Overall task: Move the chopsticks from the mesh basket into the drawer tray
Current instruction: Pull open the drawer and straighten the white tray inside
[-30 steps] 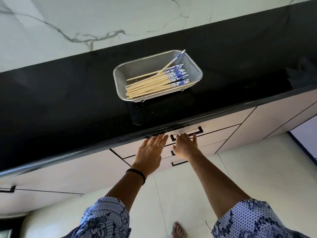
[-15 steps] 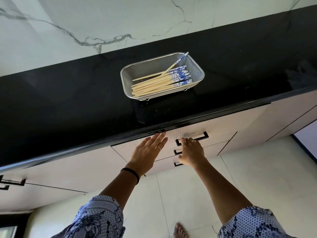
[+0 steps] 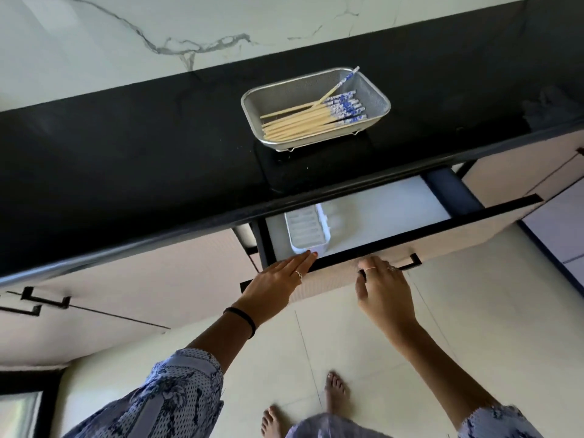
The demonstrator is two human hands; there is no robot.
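Observation:
Several bamboo chopsticks [image 3: 303, 121] with blue-and-white patterned ends lie bundled in a metal mesh basket [image 3: 377, 101] on the black countertop; one leans against the far right rim. Below it, a drawer [image 3: 426, 230] is pulled partly out, showing a white liner and a narrow white tray [image 3: 305, 230] at its left. My left hand [image 3: 278, 279] lies flat with spread fingers on the drawer's front edge, fingertips near the tray. My right hand [image 3: 384, 289] curls around the black drawer handle [image 3: 412, 262].
The black countertop [image 3: 126, 159] runs across the view under a white marbled wall [image 3: 158, 33]. Closed cabinet fronts with black handles [image 3: 44, 300] sit left and right of the open drawer. My bare feet [image 3: 336, 388] stand on pale floor tiles below.
The drawer has slid out from shut to partly open, exposing the white tray. My right hand stays on the handle; my left moved from the drawer front to its top edge.

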